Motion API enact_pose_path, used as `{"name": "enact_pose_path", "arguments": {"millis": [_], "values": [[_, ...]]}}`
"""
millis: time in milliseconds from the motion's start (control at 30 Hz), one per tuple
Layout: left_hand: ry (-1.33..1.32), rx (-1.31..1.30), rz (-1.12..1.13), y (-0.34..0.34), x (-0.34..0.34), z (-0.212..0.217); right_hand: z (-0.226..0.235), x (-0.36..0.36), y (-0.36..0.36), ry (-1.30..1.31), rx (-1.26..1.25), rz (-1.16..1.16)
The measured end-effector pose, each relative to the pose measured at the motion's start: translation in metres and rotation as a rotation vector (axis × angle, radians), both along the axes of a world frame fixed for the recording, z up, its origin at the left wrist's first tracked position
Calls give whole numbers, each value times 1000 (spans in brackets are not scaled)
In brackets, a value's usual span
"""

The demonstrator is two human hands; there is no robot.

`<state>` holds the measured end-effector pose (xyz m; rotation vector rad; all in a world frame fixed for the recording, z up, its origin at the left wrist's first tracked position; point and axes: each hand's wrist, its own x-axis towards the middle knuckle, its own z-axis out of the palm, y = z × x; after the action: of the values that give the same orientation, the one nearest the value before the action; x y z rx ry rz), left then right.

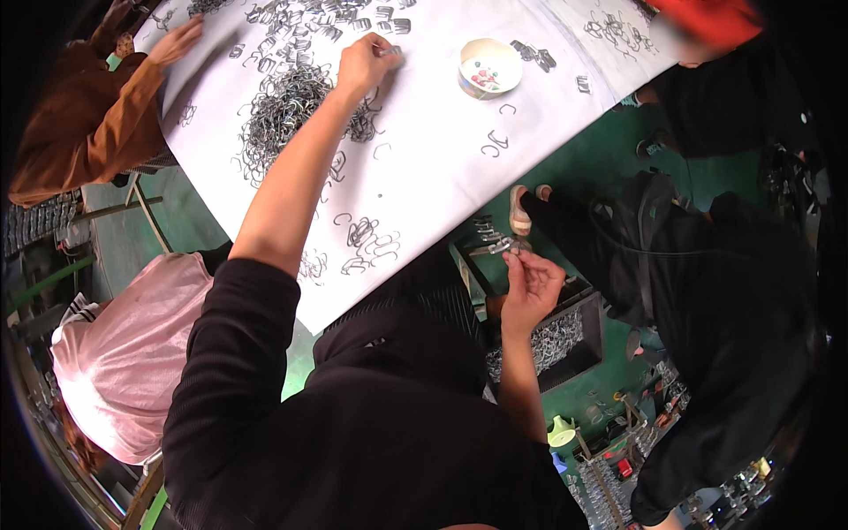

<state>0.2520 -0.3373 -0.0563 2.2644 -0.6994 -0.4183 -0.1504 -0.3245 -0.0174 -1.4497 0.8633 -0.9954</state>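
My left hand (362, 69) reaches far over the white-covered table (433, 150). Its thumb and fingers are closed on a small bundle of metal hooks (395, 55), partly hidden by the fingertips. Under and beside that forearm lies a tangled heap of loose C-shaped wire hooks (281, 119). Off the table's near right edge, my right hand (533, 287) pinches several dark metal hooks (505, 245) between thumb and fingertips. More hooks stacked in neat bundles (296, 40) cover the table beyond the heap.
A white paper tub (490, 69) with small coloured bits inside stands on the table. Loose hooks (371, 243) lie near the table's corner. Below my right hand sits a dark crate (561, 340) full of metal pieces. Other people in brown, pink, black and red surround the table.
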Motion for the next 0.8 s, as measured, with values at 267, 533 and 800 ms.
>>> {"name": "enact_pose_path", "arguments": {"millis": [267,533,800], "values": [[453,-294,-360,78,-226,69,-9,4,16,38,-66,-8],[264,-332,-296,116,-268,81,-6,9,40,53,-173,56],[290,-268,-286,127,-270,79,-8,11,52,156,-215,121]]}}
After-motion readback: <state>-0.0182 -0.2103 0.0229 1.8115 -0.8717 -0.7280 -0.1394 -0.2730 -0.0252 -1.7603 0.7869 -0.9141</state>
